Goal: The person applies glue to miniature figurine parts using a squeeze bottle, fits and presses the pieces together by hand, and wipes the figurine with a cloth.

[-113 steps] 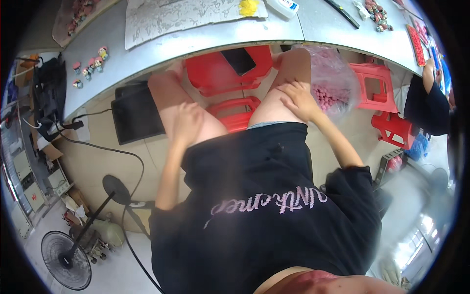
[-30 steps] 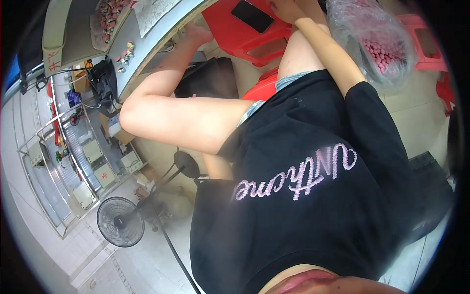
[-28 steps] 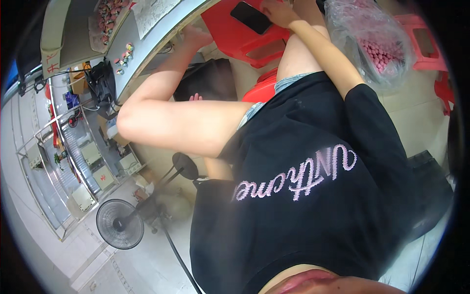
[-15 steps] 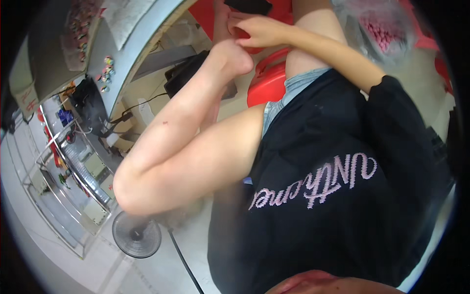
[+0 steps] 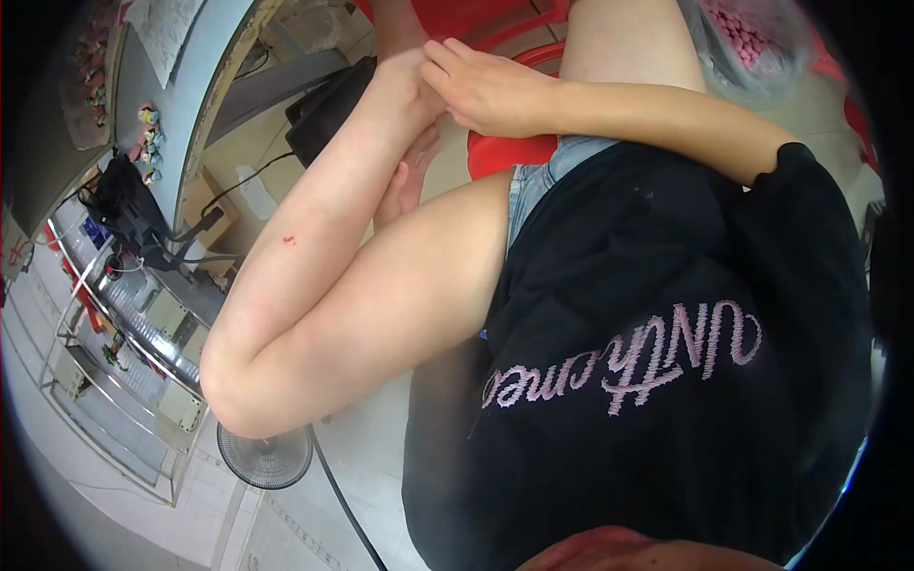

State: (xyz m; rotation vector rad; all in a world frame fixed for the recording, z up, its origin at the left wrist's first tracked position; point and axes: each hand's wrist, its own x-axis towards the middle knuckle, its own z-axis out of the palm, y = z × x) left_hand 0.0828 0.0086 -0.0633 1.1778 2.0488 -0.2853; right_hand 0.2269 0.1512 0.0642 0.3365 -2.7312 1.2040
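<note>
My right hand (image 5: pixel 490 92) reaches across from the right, fingers bent and pressed against the ankle (image 5: pixel 415 93) of my raised, bent left leg. Its thumb side is partly hidden. Between the shin and the thigh a small part of what looks like my left hand (image 5: pixel 407 181) shows near the heel; the leg covers the rest and its forearm. A small red mark (image 5: pixel 289 241) is on the shin. The foot runs up to the top edge of the view.
A red plastic stool (image 5: pixel 509 152) is under me. On the right is a clear bag of pink pellets (image 5: pixel 747 38). A curved table edge (image 5: pixel 214 81) with small colourful figurines (image 5: pixel 149 143) lies at upper left. Below the knee stands a fan (image 5: pixel 268 459); nearby is a metal rack (image 5: pixel 143 314).
My right hand has come down and nearer to me along the ankle. A part of the other hand now shows beneath the shin. The view has shifted, and the leg appears slightly farther left.
</note>
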